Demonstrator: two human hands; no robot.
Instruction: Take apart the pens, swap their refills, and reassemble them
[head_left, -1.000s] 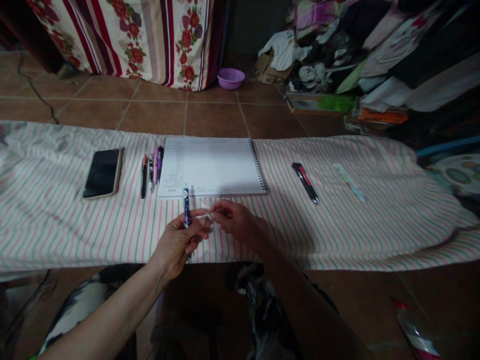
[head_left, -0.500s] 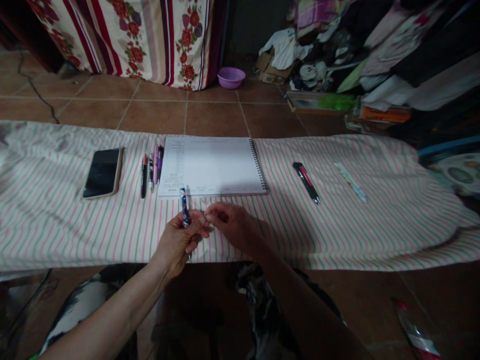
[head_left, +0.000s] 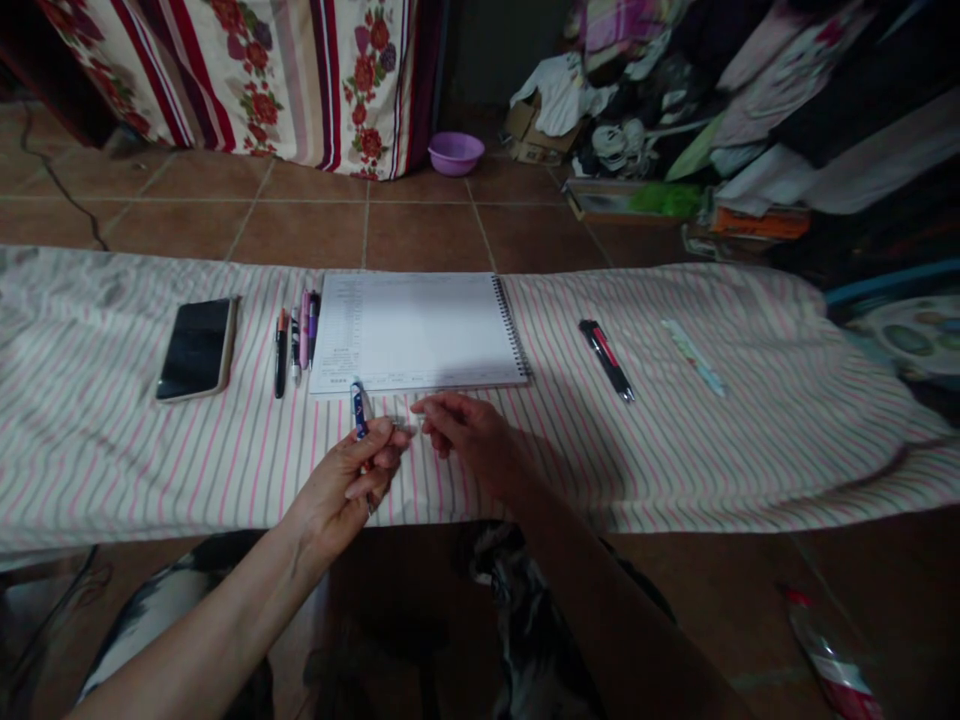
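My left hand (head_left: 352, 470) is closed around a dark blue patterned pen (head_left: 359, 408), which stands up out of the fist just below the notebook. Between the thumb and fingertips of that hand is a small shiny piece, too tiny to make out. My right hand (head_left: 472, 438) hovers to its right, index finger stretched out and the others loosely bent, with nothing visible in it. Behind both hands lies an open spiral notebook (head_left: 435, 325) with a mostly blank page.
On the striped cloth (head_left: 450, 490) lie a phone (head_left: 196, 348) and several pens (head_left: 303, 335) left of the notebook. To the right are dark pens (head_left: 606, 360) and a pale patterned pen (head_left: 694, 355). A purple basin (head_left: 456, 153) and a bottle (head_left: 832, 655) are on the floor.
My right hand has come away from the left fingertips, and its index finger has straightened. The left hand has shifted slightly left with the pen. The whole view has moved a little.
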